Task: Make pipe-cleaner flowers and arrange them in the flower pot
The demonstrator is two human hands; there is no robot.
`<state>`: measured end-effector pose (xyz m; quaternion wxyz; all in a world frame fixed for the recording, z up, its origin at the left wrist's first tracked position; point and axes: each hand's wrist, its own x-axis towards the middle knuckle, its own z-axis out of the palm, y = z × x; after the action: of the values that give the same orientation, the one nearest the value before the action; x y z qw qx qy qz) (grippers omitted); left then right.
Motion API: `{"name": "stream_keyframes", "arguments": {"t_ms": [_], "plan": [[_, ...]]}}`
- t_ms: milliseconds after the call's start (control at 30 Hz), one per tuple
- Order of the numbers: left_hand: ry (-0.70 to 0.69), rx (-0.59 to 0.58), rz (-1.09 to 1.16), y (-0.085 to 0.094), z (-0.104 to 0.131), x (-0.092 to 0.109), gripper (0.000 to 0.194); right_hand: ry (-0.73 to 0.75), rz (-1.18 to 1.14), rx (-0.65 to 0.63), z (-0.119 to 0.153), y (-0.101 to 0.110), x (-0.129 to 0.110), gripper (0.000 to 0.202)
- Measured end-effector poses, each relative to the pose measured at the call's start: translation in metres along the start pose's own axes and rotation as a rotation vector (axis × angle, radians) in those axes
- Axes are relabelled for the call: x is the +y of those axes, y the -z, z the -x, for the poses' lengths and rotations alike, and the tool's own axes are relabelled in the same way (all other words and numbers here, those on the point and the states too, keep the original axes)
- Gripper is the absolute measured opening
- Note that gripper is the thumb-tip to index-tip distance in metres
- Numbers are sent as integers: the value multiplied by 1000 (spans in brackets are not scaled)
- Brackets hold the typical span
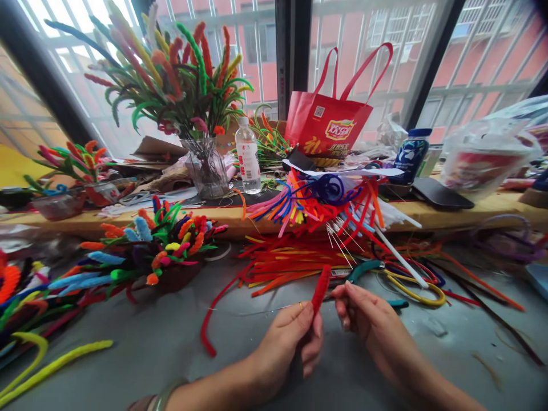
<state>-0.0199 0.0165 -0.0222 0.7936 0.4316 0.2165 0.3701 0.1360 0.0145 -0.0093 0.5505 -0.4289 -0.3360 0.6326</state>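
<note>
Near the middle, my left hand (289,337) is closed round a fuzzy red pipe cleaner piece (322,286), thick and pointing up out of the fist. A little to its right, my right hand (377,326) pinches thumb and forefinger together; anything between them is too thin to make out. Just beyond those fingertips lie pliers with teal handles (363,270), partly hidden by the hand. A thin clear or metal wire (246,311) runs leftward from my left hand. Left of it, a loose red pipe cleaner (205,328) curves on the grey table (141,354).
Red and orange pipe cleaners (278,262) lie behind the hands, with stiff wires (340,242) jutting above. A yellow coil (422,294) is at right. Colourful pipe-cleaner flowers (158,245) crowd the left. The ledge bears a glass vase (208,168), water bottle (248,162) and red bag (327,123).
</note>
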Motion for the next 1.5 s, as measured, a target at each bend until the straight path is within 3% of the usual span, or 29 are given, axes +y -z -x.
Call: {"name": "stream_keyframes", "arguments": {"t_ms": [100,267,533,767,1033,1233,1333,1433,1500], "plan": [[18,-57,89,0,-1,-2,33,76,76,-32,2,-1,0,33],[70,-31,69,1,-2,-5,37,178,370,-89,10,-5,-8,24],[151,-91,55,0,-6,-15,47,75,395,-55,4,-1,7,38],[165,-52,-58,2,-12,-17,57,57,482,-159,3,8,14,41],[156,-68,1,5,-10,-26,53,50,500,-197,4,5,12,38],[172,-3,-25,1,-9,-25,56,59,499,-195,4,2,11,40],[202,121,-83,2,-10,-22,62,29,552,-215,2,3,11,44],[129,275,-149,4,-9,-15,57,-7,613,-229,2,3,11,44],[73,311,-173,6,-8,-10,52,-36,627,-256,4,1,11,42]]}}
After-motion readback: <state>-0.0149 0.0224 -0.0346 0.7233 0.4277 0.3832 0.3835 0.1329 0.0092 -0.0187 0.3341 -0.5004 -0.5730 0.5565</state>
